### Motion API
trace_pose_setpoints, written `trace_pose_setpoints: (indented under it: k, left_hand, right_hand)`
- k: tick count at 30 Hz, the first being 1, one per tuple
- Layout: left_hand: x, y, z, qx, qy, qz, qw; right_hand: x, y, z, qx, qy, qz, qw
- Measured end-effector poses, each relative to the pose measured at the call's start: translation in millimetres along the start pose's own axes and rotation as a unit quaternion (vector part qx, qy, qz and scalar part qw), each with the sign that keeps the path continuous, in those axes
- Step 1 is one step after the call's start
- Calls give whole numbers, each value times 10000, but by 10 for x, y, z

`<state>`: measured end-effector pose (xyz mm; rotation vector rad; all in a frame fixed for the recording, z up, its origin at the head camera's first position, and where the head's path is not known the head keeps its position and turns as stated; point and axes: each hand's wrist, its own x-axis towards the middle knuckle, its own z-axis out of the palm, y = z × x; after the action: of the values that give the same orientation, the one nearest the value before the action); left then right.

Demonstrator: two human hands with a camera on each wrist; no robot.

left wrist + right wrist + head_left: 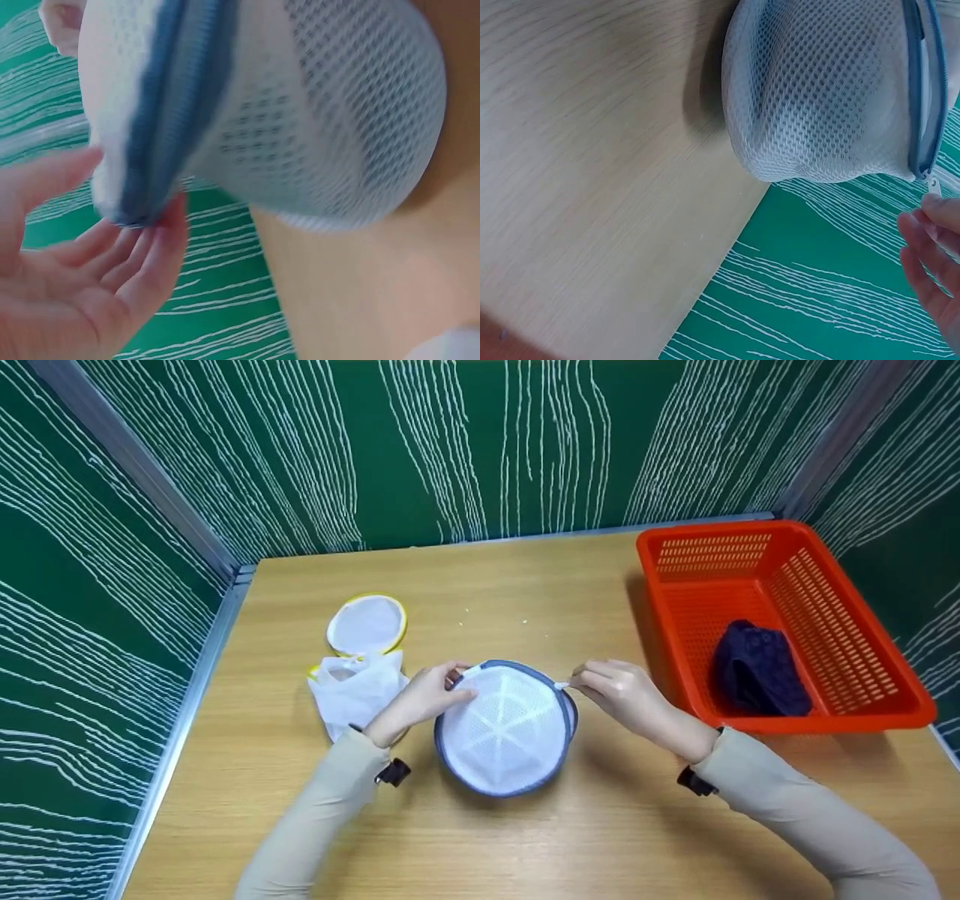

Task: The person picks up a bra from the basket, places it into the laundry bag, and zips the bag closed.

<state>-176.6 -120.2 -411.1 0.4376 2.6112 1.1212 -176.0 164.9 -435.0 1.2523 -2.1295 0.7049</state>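
Here, the wooden table (525, 844) bears an orange basket (817, 725) to the right, and between the two hands, over the table's middle, sits a round white mesh bag (501, 731) with a blue zip rim, its lid facing the head camera. Smaller things are a crumpled white bag (352, 703) near the left wrist and a dark cloth (761, 671) in the basket. The left hand (431, 695) pinches the bag's rim, thumb on the lid; the right hand (619, 690) has fingertips closed on the little zip pull (934, 186) at the opposite edge. To work the zip well, the left grip should brace the rim and keep the edge taut, while the pull follows the curve smoothly, clear of loose mesh.
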Motion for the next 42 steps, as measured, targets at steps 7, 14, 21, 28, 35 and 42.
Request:
trace_pose_setpoints:
  k: [7,14,21,28,35,42]
  left_hand:
    - [100,206,-75,1062,-904,301,9898]
    - [258,444,-29,1619,-1185,588,9779]
    - [381,597,79,2087,-1511,1235,9583]
    - [423,618,148,2408,-1688,1573,9428]
    - [426,555,127,2424,-1526,1984,9373]
    - [402,466,38,1958,-1104,2017,9533]
  right_hand:
    - [-15,30,25,54,109,-106,9999]
    - [-3,29,22,44,-49,-63,10000]
    - [10,21,14,33,-121,-69,9999]
    - [19,10,22,27,-58,-143,9999]
    - [12,4,24,-68,-23,-185,9998]
    - [-14,23,-15,57,49,12,10000]
